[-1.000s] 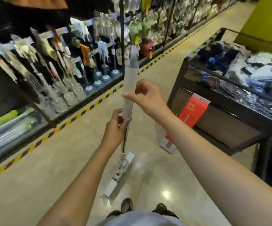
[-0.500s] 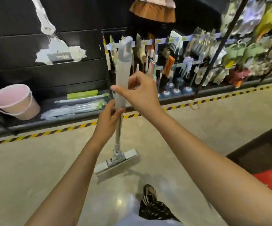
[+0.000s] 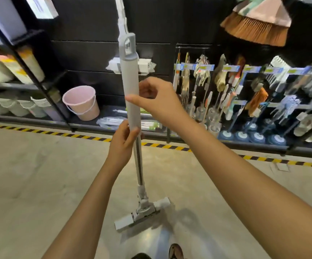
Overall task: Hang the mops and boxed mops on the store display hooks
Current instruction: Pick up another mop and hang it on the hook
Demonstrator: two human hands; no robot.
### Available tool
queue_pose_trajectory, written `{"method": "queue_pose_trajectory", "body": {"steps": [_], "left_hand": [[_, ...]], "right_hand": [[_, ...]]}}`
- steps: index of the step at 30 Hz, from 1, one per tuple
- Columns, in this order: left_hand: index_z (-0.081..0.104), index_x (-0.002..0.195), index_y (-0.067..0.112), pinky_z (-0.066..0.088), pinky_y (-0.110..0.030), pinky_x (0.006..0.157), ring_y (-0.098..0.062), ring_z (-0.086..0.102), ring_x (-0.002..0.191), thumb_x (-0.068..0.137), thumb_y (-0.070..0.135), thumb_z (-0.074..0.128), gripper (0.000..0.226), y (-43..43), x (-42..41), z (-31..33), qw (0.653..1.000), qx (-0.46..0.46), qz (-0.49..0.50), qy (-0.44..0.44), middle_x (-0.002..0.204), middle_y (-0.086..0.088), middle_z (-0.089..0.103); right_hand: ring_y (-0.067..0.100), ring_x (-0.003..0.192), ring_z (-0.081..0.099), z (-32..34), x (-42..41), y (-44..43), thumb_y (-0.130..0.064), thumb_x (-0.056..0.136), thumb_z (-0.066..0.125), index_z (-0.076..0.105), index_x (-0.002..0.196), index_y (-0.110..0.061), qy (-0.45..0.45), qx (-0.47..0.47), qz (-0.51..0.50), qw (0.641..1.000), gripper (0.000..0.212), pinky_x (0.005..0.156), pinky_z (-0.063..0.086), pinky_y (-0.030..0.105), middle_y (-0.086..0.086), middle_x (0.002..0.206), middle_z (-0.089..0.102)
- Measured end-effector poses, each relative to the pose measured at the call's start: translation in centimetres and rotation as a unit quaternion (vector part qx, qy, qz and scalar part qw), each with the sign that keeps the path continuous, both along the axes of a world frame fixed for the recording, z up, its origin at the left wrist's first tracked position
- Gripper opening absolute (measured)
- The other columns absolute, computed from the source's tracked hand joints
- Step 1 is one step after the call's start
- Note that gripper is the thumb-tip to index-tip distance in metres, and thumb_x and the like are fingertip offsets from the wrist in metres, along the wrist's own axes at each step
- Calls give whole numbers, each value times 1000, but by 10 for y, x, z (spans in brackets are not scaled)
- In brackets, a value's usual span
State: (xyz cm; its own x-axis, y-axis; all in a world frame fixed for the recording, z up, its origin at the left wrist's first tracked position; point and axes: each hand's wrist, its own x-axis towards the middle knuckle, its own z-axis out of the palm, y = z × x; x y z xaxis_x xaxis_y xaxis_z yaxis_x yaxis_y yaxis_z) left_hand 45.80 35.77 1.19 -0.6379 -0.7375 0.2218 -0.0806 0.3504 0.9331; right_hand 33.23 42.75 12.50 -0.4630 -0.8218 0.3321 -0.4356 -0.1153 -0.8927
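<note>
I hold a grey flat mop point(image 3: 130, 86) upright in front of me, its white rectangular head point(image 3: 142, 214) near the floor. My left hand point(image 3: 123, 144) grips the lower end of the grey handle sleeve. My right hand point(image 3: 158, 101) pinches the sleeve higher up with thumb and fingers. The handle's top has a hanging loop point(image 3: 127, 44). Behind it, on the black wall panel, another white mop point(image 3: 122, 21) hangs with its head point(image 3: 144, 65) partly hidden by my handle.
A pink bucket point(image 3: 81, 102) sits on the low black shelf point(image 3: 188, 139). Packaged mops point(image 3: 110, 121) lie beside it. Brushes on hooks point(image 3: 245, 90) fill the right side, and a broom point(image 3: 256, 25) hangs top right. Shelving with tubs point(image 3: 11, 105) stands left. A yellow-black strip point(image 3: 160, 145) edges the floor.
My view has swung left, from the aisle and a cart to the black wall display. Both hands kept hold of the mop, whose head turned crosswise near the floor.
</note>
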Motion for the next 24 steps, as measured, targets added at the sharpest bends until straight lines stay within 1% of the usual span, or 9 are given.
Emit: {"method": "queue_pose_trajectory", "body": {"steps": [2, 5, 6, 8, 11, 15, 18, 21, 24], "left_hand": [[56, 102, 24, 55, -46, 78, -25, 67, 84, 86, 52, 48, 33, -3, 3, -6, 1000, 12, 20, 7, 82, 2, 65], [54, 98, 23, 51, -21, 66, -10, 67, 76, 86, 47, 49, 27, -6, 4, -8, 998, 23, 53, 17, 82, -4, 66], [55, 97, 23, 49, -16, 63, -8, 67, 74, 86, 45, 50, 24, -8, 4, -10, 997, 26, 64, 21, 81, -3, 66], [56, 95, 26, 51, -20, 63, -15, 67, 74, 86, 47, 49, 24, -17, 3, -11, 996, 28, 83, 32, 77, 2, 66], [56, 95, 26, 54, -26, 68, -20, 68, 76, 86, 54, 44, 32, -35, -4, -9, 995, 23, 95, 36, 77, 0, 68], [58, 93, 26, 53, -40, 72, -21, 66, 75, 90, 54, 41, 33, -73, -30, -7, 995, 19, 80, 54, 76, -4, 67], [58, 96, 26, 54, -31, 68, -18, 66, 73, 96, 49, 46, 26, -114, -52, -6, 996, 19, 55, 65, 75, -5, 66], [56, 104, 22, 54, -26, 68, -18, 69, 75, 94, 46, 48, 28, -166, -69, -5, 996, 33, 31, 76, 83, -11, 67], [56, 108, 21, 55, -23, 67, -17, 69, 76, 93, 53, 51, 36, -222, -80, 3, 996, 22, 22, 80, 82, -7, 67]], "right_hand": [[9, 88, 65, -4, 0, -11, -24, 82, 77, 66, 105, -8, 2, 16, 47, 999, 31, 77, 56, 16, -7, 93, 65], [0, 79, 62, -9, 1, -31, -22, 84, 75, 66, 103, -10, 1, 22, 92, 995, 25, 72, 53, 9, -17, 87, 61], [-1, 78, 61, -10, 1, -37, -23, 84, 74, 66, 103, -11, -1, 23, 102, 995, 24, 70, 52, 7, -18, 86, 60], [-2, 78, 60, -11, 2, -51, -24, 85, 73, 64, 106, -13, -5, 22, 119, 993, 25, 68, 52, 7, -18, 89, 59], [0, 79, 59, -8, 0, -72, -27, 84, 74, 57, 101, -17, -36, 9, 125, 992, 26, 68, 53, 11, -18, 89, 58], [13, 87, 65, -5, -15, -106, -29, 81, 77, 56, 96, -13, -45, -26, 65, 997, 30, 77, 57, 25, -6, 93, 63], [15, 87, 66, -6, -35, -142, -28, 80, 78, 56, 87, -16, -34, -35, 23, 999, 27, 77, 57, 27, -6, 89, 64], [6, 78, 63, -4, -52, -189, -29, 81, 77, 54, 80, -20, -19, -29, 5, 999, 25, 75, 55, 19, -12, 83, 62], [4, 75, 61, 2, -61, -244, -25, 81, 77, 56, 84, -10, -32, -42, -6, 999, 26, 73, 54, 18, -8, 83, 63]]}}
